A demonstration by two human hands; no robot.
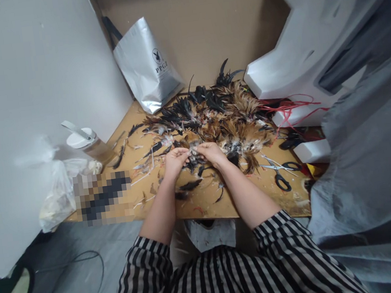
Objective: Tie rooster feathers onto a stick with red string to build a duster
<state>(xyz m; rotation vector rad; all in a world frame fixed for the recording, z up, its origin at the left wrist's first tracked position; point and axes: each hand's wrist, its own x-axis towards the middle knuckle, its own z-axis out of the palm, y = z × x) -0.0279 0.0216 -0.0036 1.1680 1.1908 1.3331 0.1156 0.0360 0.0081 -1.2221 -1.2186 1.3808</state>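
While both hands' fingers (pixel 186 153) pinch it: small feather tuft (pixel 193 155), grey-white and black, fluffy.

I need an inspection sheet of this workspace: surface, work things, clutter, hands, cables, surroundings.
Surface: wooden board, scattered with loose feathers and scraps.
Work things: feather pile, brown and black; a small feather bunch held between both hands.
Clutter: scissors, lidded cup, clear plastic bag, silver bag, red strings.
Hands: left hand and right hand pinch the bunch.
Cables: black cable looped on the floor.
Surroundings: white wall, white foam blocks, grey cloth.
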